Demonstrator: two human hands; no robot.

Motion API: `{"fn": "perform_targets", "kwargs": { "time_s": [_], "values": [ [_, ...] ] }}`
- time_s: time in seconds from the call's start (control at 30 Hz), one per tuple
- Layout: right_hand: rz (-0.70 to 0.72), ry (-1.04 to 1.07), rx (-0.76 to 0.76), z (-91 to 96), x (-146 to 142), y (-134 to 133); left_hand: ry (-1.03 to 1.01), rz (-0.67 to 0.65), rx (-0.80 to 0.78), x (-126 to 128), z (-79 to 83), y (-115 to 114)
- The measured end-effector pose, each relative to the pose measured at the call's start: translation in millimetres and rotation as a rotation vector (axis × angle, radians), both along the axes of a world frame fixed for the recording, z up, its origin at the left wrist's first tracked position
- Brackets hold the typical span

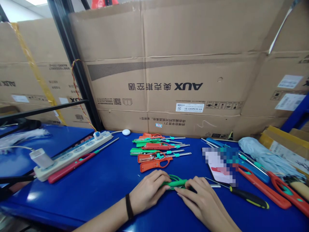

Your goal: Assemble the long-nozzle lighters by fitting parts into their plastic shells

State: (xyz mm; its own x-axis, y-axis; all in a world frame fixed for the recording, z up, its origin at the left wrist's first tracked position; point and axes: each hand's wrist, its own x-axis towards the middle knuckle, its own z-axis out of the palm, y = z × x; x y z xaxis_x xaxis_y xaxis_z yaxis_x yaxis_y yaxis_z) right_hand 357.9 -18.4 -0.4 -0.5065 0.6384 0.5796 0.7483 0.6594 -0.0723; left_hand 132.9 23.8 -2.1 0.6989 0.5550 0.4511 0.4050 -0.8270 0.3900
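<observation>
Both my hands are on a green long-necked lighter (177,183) near the front of the blue table. The fingers of my left hand (153,188) close round its left part, by the trigger loop. At its right part, my right hand (199,196) pinches it with thumb and fingers. A metal tube pokes out past the right hand. Just right of that hand lies a screwdriver (249,196) with a black and yellow handle. Behind my hands, several red, orange and green lighters (156,151) lie in a row, one orange casing (154,164) opened with its inside parts showing.
A white power strip (74,154) with a plugged-in charger (41,158) runs along the left, beside a red lighter (72,166). On the right are a phone (217,166), more lighters (263,187) and a pale blue plastic bag (267,154). Large cardboard (169,38) walls the back.
</observation>
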Motion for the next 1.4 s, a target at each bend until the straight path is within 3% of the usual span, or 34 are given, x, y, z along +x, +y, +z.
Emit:
{"fn": "perform_targets", "kwargs": {
  "time_s": [0.23, 0.47, 0.73, 0.93, 1.17, 1.4],
  "values": [
    [-0.051, 0.022, -0.074, -11.5, -2, 0, 0.014, 0.004, 0.009, 0, -1.9, 0],
    [-0.071, 0.011, -0.009, -24.7, -1, -4, 0.044, 0.000, 0.011, 1, -0.7, 0],
    [-0.144, 0.134, -0.196, -5.5, 9, 1, 0.022, -0.044, -0.020, -1, -1.8, 1],
    [-0.024, 0.068, -0.420, 6.7, 7, 11, 0.001, -0.053, -0.069, -1, 0.6, 0],
    [0.010, 0.150, -0.364, -1.5, 7, 5, -0.006, -0.021, -0.040, -5, -0.3, -1],
    [0.038, 0.076, -0.134, -12.2, 8, 15, 0.146, 0.049, 0.098, -3, 0.6, 4]
  ]
}}
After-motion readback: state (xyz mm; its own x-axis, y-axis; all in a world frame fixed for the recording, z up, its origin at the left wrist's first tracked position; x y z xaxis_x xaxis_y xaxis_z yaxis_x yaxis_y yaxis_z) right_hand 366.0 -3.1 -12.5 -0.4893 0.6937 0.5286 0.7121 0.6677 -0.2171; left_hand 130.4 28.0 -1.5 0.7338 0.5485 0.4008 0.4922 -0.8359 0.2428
